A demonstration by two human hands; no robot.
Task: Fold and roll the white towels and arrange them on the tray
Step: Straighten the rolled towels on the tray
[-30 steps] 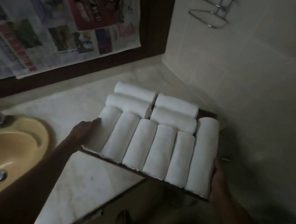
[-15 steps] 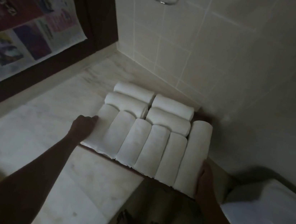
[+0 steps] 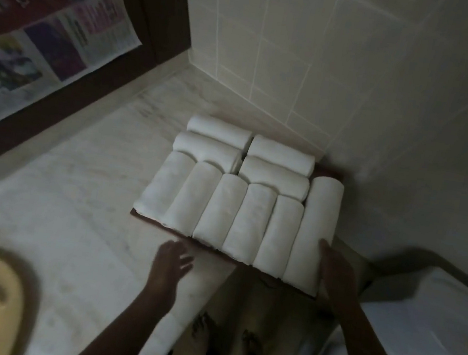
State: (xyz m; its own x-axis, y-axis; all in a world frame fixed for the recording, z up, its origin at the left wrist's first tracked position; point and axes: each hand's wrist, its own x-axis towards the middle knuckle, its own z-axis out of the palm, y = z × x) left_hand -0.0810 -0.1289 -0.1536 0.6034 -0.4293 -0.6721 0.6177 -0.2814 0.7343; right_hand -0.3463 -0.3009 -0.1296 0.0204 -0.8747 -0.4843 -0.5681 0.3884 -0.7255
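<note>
10 rolled towels (image 3: 238, 201) fill the dark tray (image 3: 206, 243) on the marble desk (image 3: 75, 201), 6 in front with long axes running away from the person, 4 crosswise behind. The right hand (image 3: 337, 268) grips the tray's near right corner, which juts past the desk edge, thumb on the outermost roll (image 3: 313, 232); the left hand (image 3: 169, 261) hovers empty, fingers spread, just short of the near edge. Any seating push would likely run away from the person, along those front rolls.
</note>
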